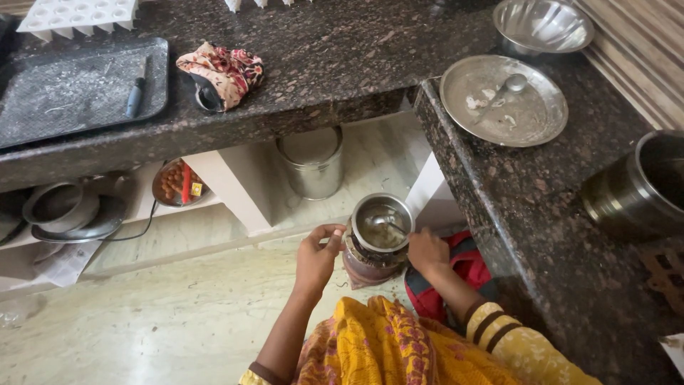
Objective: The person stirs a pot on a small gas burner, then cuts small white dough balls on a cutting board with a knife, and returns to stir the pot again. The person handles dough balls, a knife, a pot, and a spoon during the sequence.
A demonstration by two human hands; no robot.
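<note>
A small steel pot with a little pale food at the bottom sits on a dark reddish jar below the counter. My left hand grips the pot's left rim with its fingers. My right hand is at the pot's right side and holds a spoon whose bowl rests inside the pot. Yellow patterned clothing fills the bottom of the view.
A dark granite counter wraps the corner. On it lie a steel plate with a spoon, a steel bowl, a large pot, a patterned cloth and a tray with a knife. A lidded steel container stands below.
</note>
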